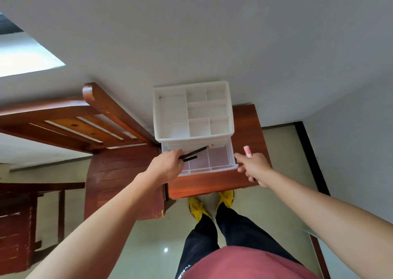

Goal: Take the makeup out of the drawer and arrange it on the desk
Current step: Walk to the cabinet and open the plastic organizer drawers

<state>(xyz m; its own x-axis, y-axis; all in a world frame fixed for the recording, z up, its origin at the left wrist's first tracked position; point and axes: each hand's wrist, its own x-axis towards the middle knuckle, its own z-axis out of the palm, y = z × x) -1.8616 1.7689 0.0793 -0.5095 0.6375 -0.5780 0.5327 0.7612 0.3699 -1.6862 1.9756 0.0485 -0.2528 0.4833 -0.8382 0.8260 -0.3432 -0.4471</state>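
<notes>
A white plastic organizer (170, 115) with empty top compartments stands on a small reddish wooden desk (212, 185). Its clear bottom drawer (219, 157) is pulled out toward me. My left hand (168, 166) is over the drawer's left side and grips two thin black makeup pencils (194, 152) that point up and to the right. My right hand (255, 168) hovers just right of the drawer and grips a small pink and white tube (247, 151), whose end sticks up above the fingers. A dark thin thing shows under this hand.
A wooden chair (102, 121) stands directly left of the desk, touching it. Darker wooden furniture (21, 215) sits at the far left. The white wall is behind the organizer. My legs and yellow shoes (200, 208) are on the tiled floor in front of the desk.
</notes>
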